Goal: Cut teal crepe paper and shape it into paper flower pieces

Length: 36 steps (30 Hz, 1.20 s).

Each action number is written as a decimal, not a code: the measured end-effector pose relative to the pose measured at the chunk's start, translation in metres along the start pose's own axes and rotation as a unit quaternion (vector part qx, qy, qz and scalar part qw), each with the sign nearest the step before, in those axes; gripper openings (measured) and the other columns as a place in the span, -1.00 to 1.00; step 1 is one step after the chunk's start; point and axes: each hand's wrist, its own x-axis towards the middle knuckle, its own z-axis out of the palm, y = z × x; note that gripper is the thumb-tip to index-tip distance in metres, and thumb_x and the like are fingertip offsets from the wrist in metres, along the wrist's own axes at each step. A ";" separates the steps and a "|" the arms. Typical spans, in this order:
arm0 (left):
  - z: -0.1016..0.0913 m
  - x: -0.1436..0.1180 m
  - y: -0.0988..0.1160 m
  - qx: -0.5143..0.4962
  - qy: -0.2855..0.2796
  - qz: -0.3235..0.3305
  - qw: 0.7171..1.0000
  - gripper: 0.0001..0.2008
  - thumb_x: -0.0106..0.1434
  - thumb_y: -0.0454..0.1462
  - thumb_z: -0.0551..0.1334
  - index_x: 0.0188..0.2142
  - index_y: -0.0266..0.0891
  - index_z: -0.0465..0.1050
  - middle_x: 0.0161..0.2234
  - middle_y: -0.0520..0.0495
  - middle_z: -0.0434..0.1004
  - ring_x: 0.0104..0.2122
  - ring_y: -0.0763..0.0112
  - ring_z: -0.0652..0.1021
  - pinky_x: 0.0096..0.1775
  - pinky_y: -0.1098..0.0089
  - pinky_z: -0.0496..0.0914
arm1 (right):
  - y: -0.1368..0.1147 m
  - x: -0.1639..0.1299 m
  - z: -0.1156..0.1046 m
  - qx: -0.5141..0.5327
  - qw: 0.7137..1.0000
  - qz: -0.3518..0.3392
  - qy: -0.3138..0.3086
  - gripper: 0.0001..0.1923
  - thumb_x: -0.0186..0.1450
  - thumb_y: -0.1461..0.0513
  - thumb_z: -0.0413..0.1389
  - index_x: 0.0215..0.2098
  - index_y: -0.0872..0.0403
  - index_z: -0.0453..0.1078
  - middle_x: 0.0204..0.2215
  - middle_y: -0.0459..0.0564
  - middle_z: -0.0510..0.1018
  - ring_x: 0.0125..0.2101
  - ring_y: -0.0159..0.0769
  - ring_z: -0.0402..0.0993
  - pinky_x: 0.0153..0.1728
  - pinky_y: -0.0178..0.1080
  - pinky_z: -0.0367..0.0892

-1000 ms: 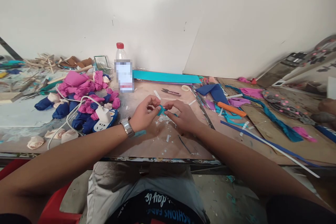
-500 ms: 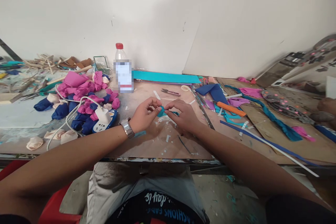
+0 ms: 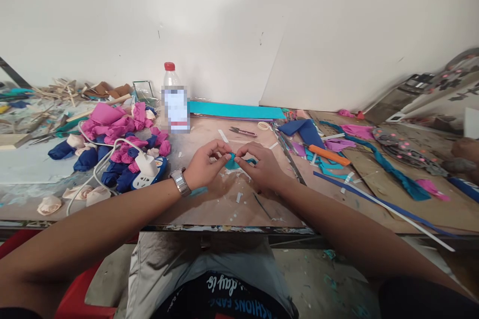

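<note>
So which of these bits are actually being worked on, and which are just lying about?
In use:
left hand
right hand
teal piece pinched between both hands

Lying about:
bottle
small scissors
orange-handled knife
pink and blue rolled flowers
teal sheet

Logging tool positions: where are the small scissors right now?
In the head view, the small scissors lie on the table beyond both hands, between the bottle and the tape roll.

A small teal foam piece point(image 3: 232, 162) sits pinched between both hands' fingers point(image 3: 239, 152).
</note>
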 end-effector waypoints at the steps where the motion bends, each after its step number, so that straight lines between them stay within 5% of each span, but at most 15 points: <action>1: 0.000 0.000 0.000 0.004 0.000 0.003 1.000 -0.76 0.34 -0.10 0.29 -0.16 -0.22 0.48 -0.27 -0.07 0.56 -0.31 0.38 0.52 -0.22 0.36 0.39 | 0.000 0.000 0.000 -0.002 1.000 0.000 0.002 -0.89 0.35 0.16 0.18 -0.31 0.01 0.45 -0.37 -0.05 0.59 -0.30 -0.22 0.50 -0.21 -0.15 0.33; 36: -0.001 0.000 0.007 0.079 0.011 0.026 0.996 -0.88 0.32 -0.24 0.28 -0.20 -0.22 0.56 -0.26 -0.05 0.63 -0.27 0.35 0.56 -0.22 0.34 0.38 | 0.005 0.000 0.001 -0.008 1.000 0.010 0.007 -0.86 0.32 0.11 0.28 -0.26 0.00 0.53 -0.33 -0.05 0.67 -0.28 -0.20 0.58 -0.16 -0.14 0.36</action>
